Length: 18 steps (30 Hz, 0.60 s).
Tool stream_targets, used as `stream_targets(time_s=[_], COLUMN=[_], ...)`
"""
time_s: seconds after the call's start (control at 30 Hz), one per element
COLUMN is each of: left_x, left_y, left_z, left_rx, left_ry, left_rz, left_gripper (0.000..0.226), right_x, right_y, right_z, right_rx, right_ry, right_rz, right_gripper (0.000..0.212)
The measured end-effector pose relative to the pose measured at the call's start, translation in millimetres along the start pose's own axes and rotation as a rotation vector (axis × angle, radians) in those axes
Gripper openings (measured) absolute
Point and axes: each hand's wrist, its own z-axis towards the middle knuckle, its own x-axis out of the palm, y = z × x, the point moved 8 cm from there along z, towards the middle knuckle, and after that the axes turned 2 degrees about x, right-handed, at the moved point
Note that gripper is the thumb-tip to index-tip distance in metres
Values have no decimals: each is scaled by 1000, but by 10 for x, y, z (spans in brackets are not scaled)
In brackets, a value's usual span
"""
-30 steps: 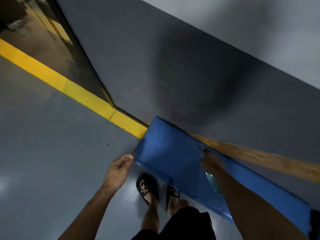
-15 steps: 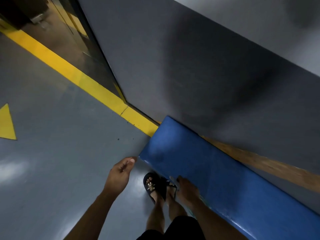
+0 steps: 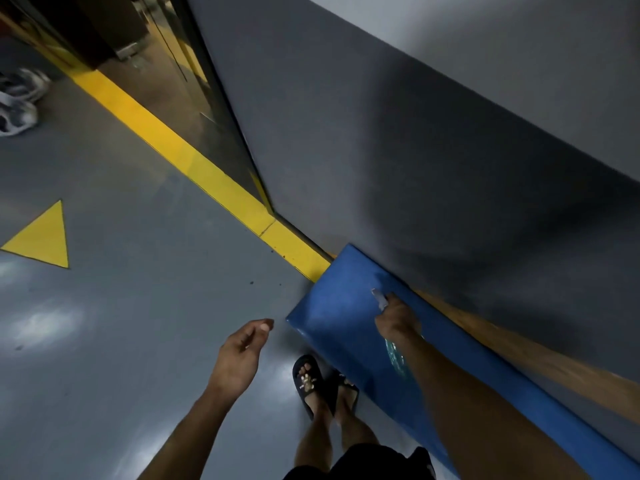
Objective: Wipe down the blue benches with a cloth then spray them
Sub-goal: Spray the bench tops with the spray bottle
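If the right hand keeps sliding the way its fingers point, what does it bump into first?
The right hand rests on the blue bench, fingers pointing up toward its far end by the grey wall. It would probably run along the bench top and then meet the wall, though depth is hard to judge.

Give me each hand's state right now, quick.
Left hand: open, fingers loosely curled, holding nothing, over the floor.
Right hand: on the blue bench, gripping a small pale cloth.
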Motion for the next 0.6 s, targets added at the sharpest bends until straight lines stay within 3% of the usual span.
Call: stream_targets(time_s=[0.17, 0.4, 0.6], left_x=[76, 288, 936], left_y=[-237, -600, -1182], left_z=[-148, -285, -580], left_rx=[46, 161, 383], left_ry=[-10, 45, 240], left_rz=[39, 82, 162], left_gripper=[28, 21, 18], right_x=[27, 271, 172], right_y=[-163, -785, -1683], right_z=[-155, -743, -1226], right_rx=[-34, -124, -237], right_ry=[59, 132, -108], right_rz=[77, 470, 754], right_gripper=[44, 48, 62])
